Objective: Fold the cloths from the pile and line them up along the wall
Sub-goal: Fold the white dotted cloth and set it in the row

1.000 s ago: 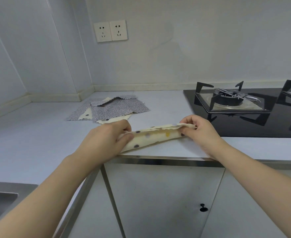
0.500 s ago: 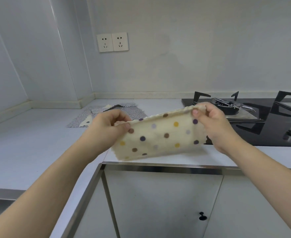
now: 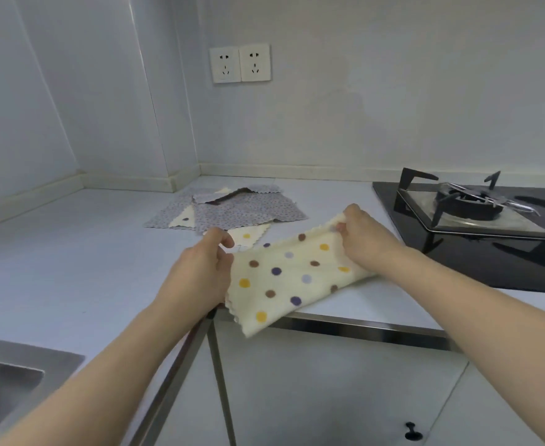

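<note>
In the head view, the left hand (image 3: 200,272) pinches the left edge of the dotted cloth (image 3: 290,278), and the right hand (image 3: 359,235) grips its far right corner — both are closed on it. The cloth hangs over the front edge of the counter (image 3: 71,268). The pile of cloths (image 3: 232,212) lies at 11 o'clock from it, near the wall — the stove (image 3: 467,207) at 2 o'clock.

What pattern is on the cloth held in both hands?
The cloth is cream with brown, yellow, purple and pale lilac polka dots, seen in the head view.
</note>
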The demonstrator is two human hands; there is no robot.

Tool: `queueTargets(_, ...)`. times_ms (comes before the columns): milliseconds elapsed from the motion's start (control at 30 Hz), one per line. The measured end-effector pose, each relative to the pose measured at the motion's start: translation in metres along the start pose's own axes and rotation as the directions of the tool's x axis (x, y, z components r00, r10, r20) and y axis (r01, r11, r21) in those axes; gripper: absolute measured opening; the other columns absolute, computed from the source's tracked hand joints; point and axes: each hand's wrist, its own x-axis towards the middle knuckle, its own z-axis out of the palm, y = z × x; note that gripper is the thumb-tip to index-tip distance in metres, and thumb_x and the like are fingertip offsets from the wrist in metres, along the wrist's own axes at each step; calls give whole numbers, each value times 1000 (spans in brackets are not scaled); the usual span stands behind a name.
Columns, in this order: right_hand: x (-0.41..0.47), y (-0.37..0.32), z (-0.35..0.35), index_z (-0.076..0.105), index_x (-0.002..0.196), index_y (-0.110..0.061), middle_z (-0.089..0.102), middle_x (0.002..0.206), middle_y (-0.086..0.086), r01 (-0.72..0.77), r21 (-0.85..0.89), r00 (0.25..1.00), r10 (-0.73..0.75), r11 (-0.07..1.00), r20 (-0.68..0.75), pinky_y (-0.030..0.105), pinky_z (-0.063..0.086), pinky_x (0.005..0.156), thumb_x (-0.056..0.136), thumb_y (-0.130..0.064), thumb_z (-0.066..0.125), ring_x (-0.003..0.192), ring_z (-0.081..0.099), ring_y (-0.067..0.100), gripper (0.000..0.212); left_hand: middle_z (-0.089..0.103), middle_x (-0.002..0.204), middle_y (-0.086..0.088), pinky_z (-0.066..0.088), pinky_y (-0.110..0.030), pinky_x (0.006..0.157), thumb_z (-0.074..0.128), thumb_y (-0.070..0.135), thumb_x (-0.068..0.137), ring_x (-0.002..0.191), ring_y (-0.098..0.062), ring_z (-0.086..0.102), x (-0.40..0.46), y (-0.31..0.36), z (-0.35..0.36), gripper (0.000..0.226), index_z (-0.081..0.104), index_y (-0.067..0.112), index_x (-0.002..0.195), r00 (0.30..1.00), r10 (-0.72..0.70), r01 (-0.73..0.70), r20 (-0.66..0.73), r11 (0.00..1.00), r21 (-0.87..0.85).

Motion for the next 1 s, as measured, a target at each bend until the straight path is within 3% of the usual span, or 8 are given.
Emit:
queueTargets(233, 26, -4, 24, 40, 123, -6, 43, 124, 15, -30, -246, 996, 7, 969, -93, 38, 32, 82, 96, -21, 45, 110, 45, 34, 31, 61, 84, 4, 46, -33, 70, 41, 18, 99, 70, -13, 54, 7, -17, 16, 17, 53, 30, 101, 997, 58, -60, 48, 998, 24)
queueTargets(333, 12, -16, 22, 35, 136, -14, 35, 130, 10, 126, -280, 960, -188, 952, -209, 39, 26, 97, 94, -35, 47, 118, 35, 30, 48, 62, 80, -2, 48, -36, 73, 41, 17, 98, 71, -18, 55, 8, -20, 17, 23, 55, 35, 98, 997, 5, -3, 75, 1000, -29)
queueTargets(433, -8, -22, 25, 28, 145, -28, 27, 146, 2, 289, -207, 956, -272, 935, 110, 40, 16, 109, 96, -56, 29, 134, 28, 25, 57, 62, 87, -7, 47, -35, 73, 41, 11, 96, 77, -24, 56, 11, -21, 16, 33, 62, 35, 94, 992, -66, 82, 111, 986, -143)
queueTargets(500, -17, -17, 31, 18, 149, -36, 14, 158, -4, 245, -150, 929, -187, 958, 318, 40, 7, 117, 93, -64, 16, 144, 13, 20, 63, 63, 91, -7, 43, -34, 73, 41, 3, 87, 80, -24, 55, 13, -20, 14, 40, 68, 32, 89, 977, -132, 175, 170, 946, -273)
queueTargets(633, -18, -14, 37, 8, 152, -39, 0, 161, -8, 213, -145, 928, -153, 966, 341, 40, -1, 119, 92, -67, 11, 147, -1, 14, 66, 65, 82, -12, 45, -44, 78, 45, 18, 60, 82, -28, 56, 17, -20, 8, 32, 69, 26, 79, 932, -230, 320, 282, 887, -333)
queueTargets(767, -17, -16, 35, 8, 152, -38, 0, 161, -8, 213, -146, 925, -151, 966, 350, 41, -2, 119, 94, -64, 10, 148, -2, 14, 63, 58, 65, 19, 33, -46, 86, 42, 28, 61, 79, -24, 48, 16, -17, 4, 26, 63, 31, 74, 935, -137, 219, 327, 949, -229)
queueTargets(900, -16, -17, 36, 10, 151, -39, 1, 161, -8, 213, -157, 929, -150, 964, 337, 42, -1, 119, 94, -64, 11, 148, 0, 14, 62, 48, 110, 19, 25, -38, 101, 34, 29, 67, 114, -11, 41, 13, -17, 6, 41, 60, 48, 94, 953, -23, 66, 302, 989, -133)
queueTargets(1000, -15, -16, 37, 11, 151, -39, 2, 161, -9, 209, -162, 932, -146, 964, 332, 41, 0, 119, 94, -64, 12, 147, 1, 13, 62, 38, 112, 23, 14, -29, 94, 27, 32, 71, 115, -5, 32, 11, -12, 8, 44, 54, 58, 94, 949, 46, -45, 311, 999, -10)
